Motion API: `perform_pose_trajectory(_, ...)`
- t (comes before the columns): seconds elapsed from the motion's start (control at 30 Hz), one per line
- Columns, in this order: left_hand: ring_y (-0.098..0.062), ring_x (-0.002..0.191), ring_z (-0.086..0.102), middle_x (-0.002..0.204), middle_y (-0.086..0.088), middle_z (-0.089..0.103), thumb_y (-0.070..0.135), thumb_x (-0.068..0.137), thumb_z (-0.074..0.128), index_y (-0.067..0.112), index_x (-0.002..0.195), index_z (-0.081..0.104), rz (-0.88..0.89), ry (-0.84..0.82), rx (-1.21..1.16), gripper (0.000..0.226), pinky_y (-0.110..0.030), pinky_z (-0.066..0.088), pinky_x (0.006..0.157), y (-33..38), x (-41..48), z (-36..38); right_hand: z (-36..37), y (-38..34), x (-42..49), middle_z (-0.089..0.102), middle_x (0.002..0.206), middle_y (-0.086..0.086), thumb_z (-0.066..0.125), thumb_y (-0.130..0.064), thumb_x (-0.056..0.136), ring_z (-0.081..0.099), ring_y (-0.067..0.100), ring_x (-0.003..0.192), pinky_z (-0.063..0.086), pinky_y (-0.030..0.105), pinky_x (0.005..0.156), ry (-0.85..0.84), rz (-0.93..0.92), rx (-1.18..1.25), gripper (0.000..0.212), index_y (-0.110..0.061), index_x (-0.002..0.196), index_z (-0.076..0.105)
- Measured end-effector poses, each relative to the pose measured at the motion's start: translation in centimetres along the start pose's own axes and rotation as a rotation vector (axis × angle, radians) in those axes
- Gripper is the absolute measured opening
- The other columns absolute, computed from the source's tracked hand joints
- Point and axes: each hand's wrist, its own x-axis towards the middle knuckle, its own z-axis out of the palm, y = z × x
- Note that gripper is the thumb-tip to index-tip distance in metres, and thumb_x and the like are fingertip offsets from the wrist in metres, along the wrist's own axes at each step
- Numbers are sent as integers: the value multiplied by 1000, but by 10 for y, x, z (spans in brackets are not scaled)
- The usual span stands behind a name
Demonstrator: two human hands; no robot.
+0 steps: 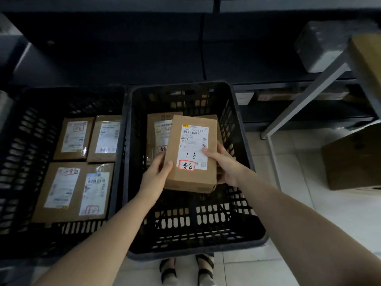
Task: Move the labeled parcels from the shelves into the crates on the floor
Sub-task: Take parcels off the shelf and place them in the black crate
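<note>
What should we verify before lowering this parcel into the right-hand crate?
1. Grip: left hand and right hand both hold the labeled parcel: ok.
2. Position: it hangs over the right crate: ok.
3. Orientation: its label faces up: ok.
4. Landing room: near crate floor is bare: ok.
5. Spot directly beneath, beside the parcel already inside: hidden, cannot tell.

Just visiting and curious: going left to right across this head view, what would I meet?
The left crate → left hand → parcel → right hand → shelf leg → floor box.
</note>
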Motion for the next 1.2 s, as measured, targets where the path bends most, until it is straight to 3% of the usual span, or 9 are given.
perform_pose_trajectory(0.2,-21,107,55,107,-1,55,17,91,56,16,125,57,231,134,518,34,-26,42,84,10,10,-27,3,20,-17,63,111,-5,70,-30,85,58,16,98,46,37,70,-51,44,-223,78,-46,145,24)
perform_pose_trajectory(0.37,-23,114,49,116,-3,61,19,92,55,16,118,63,381,69,857,28,-36,42,95,6,-3,-57,9,54,-17,70,108,5,72,-28,83,65,25,98,53,41,83,-7,176,-189,54,-28,133,50)
perform_pose_trajectory(0.43,-23,114,49,117,-3,61,19,92,55,16,118,64,407,24,919,28,-37,41,97,0,-9,-65,17,59,-16,70,104,7,70,-25,85,66,25,93,52,36,72,33,177,-127,52,-24,133,49)
perform_pose_trajectory(0.57,-21,118,47,120,0,60,24,93,52,20,119,63,450,-45,1052,29,-35,36,100,-13,-10,-69,36,60,4,64,121,11,77,-27,76,65,28,99,54,37,72,44,112,-97,85,-24,148,31)
perform_pose_trajectory(0.67,-21,119,48,119,0,60,23,92,53,18,118,64,505,-76,1092,28,-34,31,104,-24,-10,-69,57,70,11,64,115,7,71,-21,83,63,24,95,50,33,68,72,68,-71,68,-21,142,38)
perform_pose_trajectory(0.77,-21,118,48,117,-1,61,23,92,53,18,120,62,572,-156,1163,30,-34,25,109,-36,-9,-71,77,97,16,64,111,1,74,-23,81,62,22,99,52,40,81,58,19,-116,63,-30,134,41)
perform_pose_trajectory(0.87,-17,121,45,121,4,59,28,93,51,23,126,57,607,-212,1261,35,-34,23,112,-42,-5,-69,91,116,25,62,123,1,70,-23,86,58,22,112,48,46,96,45,8,-177,68,-28,144,36)
perform_pose_trajectory(0.93,-16,122,44,122,6,57,30,93,48,25,129,54,620,-229,1323,36,-33,22,111,-45,-1,-66,95,118,30,59,125,0,64,-21,91,54,21,116,45,43,98,66,-10,-271,55,-21,140,38)
perform_pose_trajectory(1.2,-14,123,42,124,9,55,31,94,45,28,129,52,613,-243,1340,36,-33,25,106,-48,2,-62,97,113,34,56,131,13,62,-23,92,54,31,120,48,43,98,137,-92,-827,57,-17,142,37)
